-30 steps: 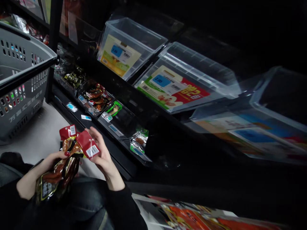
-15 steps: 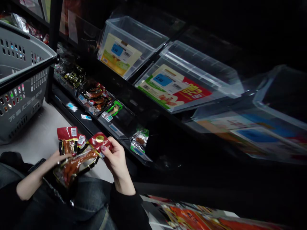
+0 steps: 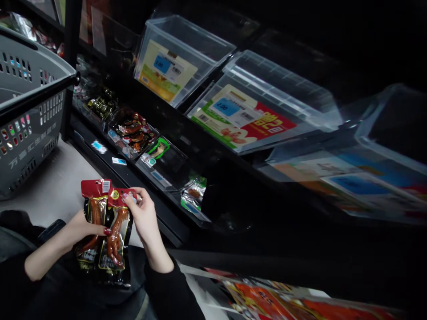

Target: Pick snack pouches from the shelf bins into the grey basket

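Note:
Both my hands hold a small stack of snack packets (image 3: 110, 231) with red tops and clear windows showing reddish-brown meat, over my lap at the lower left. My left hand (image 3: 78, 229) grips the packets from the left side, thumb across the front. My right hand (image 3: 143, 218) pinches the red top edge of the front packet, fingers closed on it. The packets stand upright, side by side and overlapping.
A grey shopping basket (image 3: 30, 106) stands on the pale floor at the left. A dark low shelf holds trays of snack packets (image 3: 133, 133). Above it are clear plastic bins with price labels (image 3: 173, 62), (image 3: 253, 106). Red printed packaging (image 3: 283, 302) lies at the bottom.
The front packet, tilted sideways half a second ago, now stands upright next to the other. My right hand has moved left and up to its red top edge.

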The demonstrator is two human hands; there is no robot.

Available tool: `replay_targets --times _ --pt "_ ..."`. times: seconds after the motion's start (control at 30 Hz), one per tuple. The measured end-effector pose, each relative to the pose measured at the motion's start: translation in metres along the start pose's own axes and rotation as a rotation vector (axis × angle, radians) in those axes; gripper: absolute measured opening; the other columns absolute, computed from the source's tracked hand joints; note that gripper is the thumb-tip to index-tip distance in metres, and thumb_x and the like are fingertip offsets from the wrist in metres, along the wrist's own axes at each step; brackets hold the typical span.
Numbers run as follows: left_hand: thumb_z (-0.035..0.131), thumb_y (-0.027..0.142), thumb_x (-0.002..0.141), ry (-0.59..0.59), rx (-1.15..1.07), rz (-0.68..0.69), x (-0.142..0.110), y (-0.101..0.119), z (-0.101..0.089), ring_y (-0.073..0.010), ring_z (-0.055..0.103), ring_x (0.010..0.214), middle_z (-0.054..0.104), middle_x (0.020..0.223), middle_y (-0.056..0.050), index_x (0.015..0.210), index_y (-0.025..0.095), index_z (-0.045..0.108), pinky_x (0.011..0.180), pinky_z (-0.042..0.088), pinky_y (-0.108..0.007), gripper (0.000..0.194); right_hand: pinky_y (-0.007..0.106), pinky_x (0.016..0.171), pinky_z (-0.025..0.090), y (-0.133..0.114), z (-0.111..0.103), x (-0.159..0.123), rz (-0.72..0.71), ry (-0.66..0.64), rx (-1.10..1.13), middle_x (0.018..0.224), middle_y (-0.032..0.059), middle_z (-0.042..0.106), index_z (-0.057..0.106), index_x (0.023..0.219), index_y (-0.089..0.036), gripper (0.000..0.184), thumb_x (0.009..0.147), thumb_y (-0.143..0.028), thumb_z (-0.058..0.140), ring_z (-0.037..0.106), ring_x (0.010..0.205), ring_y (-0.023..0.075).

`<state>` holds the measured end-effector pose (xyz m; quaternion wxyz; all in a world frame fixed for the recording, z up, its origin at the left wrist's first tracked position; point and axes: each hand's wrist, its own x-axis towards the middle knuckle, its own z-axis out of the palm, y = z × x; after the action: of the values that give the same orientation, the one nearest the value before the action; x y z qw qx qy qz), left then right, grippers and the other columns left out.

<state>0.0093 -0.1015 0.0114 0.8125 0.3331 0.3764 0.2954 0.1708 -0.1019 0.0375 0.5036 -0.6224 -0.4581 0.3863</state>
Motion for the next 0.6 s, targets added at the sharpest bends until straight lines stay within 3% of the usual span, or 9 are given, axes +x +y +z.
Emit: replay_targets --times 0.2,0.33,0.6 --pt "0.076 0.015 0.049 0.0 -0.05 0.021 0.001 0.0 0.0 -0.0313 0.058 0.101 0.068 0.101 -0.011 0.099 0.014 0.063 0.089 0.042 -0.043 0.052 0.024 0.056 0.043 0.0 0.015 -0.009 0.048 0.07 0.162 0.065 -0.0028 0.056 0.049 0.074 -0.018 0.02 0.067 -0.031 0.063 0.051 0.056 0.0109" --pt "0.076 0.018 0.051 0.021 -0.076 0.026 -0.001 0.003 0.003 -0.0302 0.059 0.1 0.07 0.097 -0.01 0.099 0.015 0.062 0.088 0.041 -0.042 0.049 0.023 0.057 0.042 -0.002 0.011 -0.006 -0.007 0.139 0.152 0.065 -0.0031 0.055 0.048 0.073 -0.018 0.019 0.067 -0.029 0.063 0.051 0.058 0.0104" --pt "0.074 0.026 0.057 0.039 -0.046 0.035 -0.003 0.006 0.005 -0.028 0.06 0.096 0.069 0.099 -0.011 0.105 0.014 0.06 0.09 0.039 -0.041 0.051 0.024 0.058 0.043 -0.003 0.007 -0.003 -0.014 0.141 0.184 0.066 -0.0029 0.057 0.049 0.072 -0.018 0.016 0.068 -0.027 0.062 0.052 0.058 0.011"
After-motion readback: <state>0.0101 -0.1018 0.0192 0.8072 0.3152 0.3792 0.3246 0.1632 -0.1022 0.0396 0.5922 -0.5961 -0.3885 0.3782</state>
